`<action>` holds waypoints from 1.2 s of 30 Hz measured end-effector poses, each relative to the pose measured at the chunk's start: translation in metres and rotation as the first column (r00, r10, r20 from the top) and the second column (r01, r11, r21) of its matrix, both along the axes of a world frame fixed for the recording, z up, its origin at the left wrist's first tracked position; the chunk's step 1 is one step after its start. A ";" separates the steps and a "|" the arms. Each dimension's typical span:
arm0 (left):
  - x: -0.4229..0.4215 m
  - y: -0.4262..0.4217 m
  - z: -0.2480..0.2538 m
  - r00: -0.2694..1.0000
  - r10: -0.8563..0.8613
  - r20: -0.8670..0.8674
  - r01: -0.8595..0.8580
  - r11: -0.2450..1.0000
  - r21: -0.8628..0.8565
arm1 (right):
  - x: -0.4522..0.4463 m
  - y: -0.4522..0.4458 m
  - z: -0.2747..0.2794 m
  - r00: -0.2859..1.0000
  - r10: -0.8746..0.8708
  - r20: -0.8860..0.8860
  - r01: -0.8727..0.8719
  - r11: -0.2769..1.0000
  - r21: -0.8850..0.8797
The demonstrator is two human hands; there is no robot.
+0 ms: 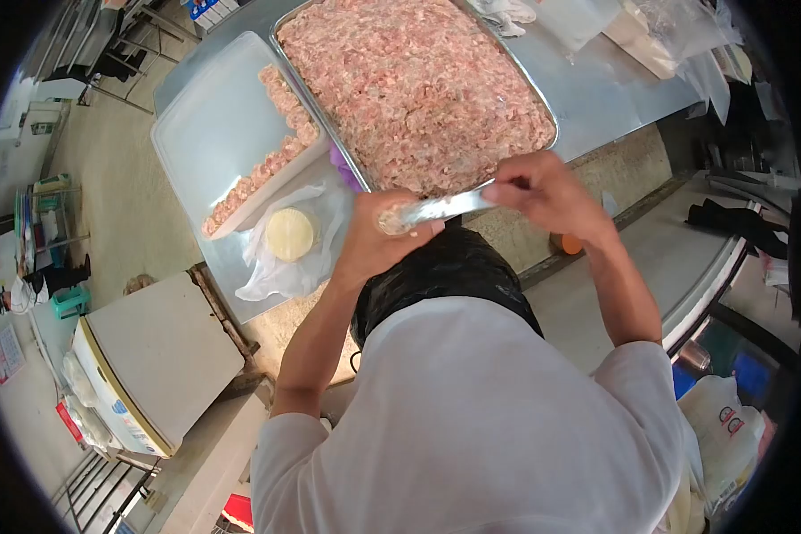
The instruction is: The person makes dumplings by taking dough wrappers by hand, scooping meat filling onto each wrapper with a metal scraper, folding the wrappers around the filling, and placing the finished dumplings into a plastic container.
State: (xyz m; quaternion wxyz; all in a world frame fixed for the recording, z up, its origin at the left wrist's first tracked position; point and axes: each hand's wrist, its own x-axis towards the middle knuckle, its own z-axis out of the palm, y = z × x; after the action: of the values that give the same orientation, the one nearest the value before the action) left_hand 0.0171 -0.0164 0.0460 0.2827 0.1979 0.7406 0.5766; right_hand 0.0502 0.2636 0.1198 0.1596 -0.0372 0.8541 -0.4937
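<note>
My left hand [371, 238] is closed around a small dumpling [392, 220], a pale round wrapper with filling, mostly hidden by the fingers. My right hand [550, 198] grips one end of a flat metal spatula [449, 206]. The blade reaches across to the left hand, its far end at the dumpling. Just beyond both hands lies a large metal tray [319, 109] heaped with minced meat [418, 89]. Left of my left hand, a stack of round wrappers [290, 234] rests on a thin plastic bag [271, 279].
A translucent plastic bin [182, 133] left of the tray holds rows of meat-filled dumplings [262, 176]. Both stand on a metal table [610, 102]. Plastic bags [676, 40] and a white cloth [505, 13] lie at the back right. A white-topped cabinet [165, 347] stands left.
</note>
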 end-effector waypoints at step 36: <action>-0.007 0.008 -0.002 0.968 0.211 0.137 -0.237 0.946 0.222 | 0.009 0.004 -0.002 0.969 -0.245 -0.006 0.244 0.961 0.133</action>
State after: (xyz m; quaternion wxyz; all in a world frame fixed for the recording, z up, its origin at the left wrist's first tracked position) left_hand 0.0102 -0.0084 0.0438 0.2306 0.1122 0.6672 0.6993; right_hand 0.0590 0.2679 0.1175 0.1040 0.0818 0.8823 -0.4518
